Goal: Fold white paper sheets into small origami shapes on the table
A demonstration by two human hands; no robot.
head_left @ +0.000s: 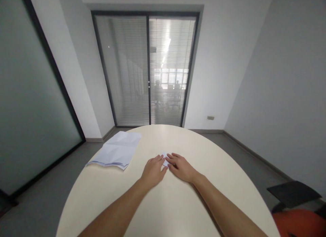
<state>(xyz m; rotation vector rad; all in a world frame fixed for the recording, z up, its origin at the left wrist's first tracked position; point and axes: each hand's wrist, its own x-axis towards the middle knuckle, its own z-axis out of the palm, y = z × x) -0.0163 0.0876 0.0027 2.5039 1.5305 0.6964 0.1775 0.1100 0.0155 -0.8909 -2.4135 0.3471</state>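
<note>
Small white folded paper (164, 158) lies flat on the round cream-coloured tabletop (209, 182), just below the centre of the frame, mostly covered by both hands. Left hand (153, 170) rests palm down with fingers extended, pressing on the paper's left part. Right hand (180, 166) lies flat too, fingers stretched across the paper's right part; the fingertips of both hands nearly meet. Neither hand is clenched. Left of the hands, well apart, a creased white paper stack (117, 149) lies near the table's edge. An orange chair seat (300, 223) shows at lower right.
</note>
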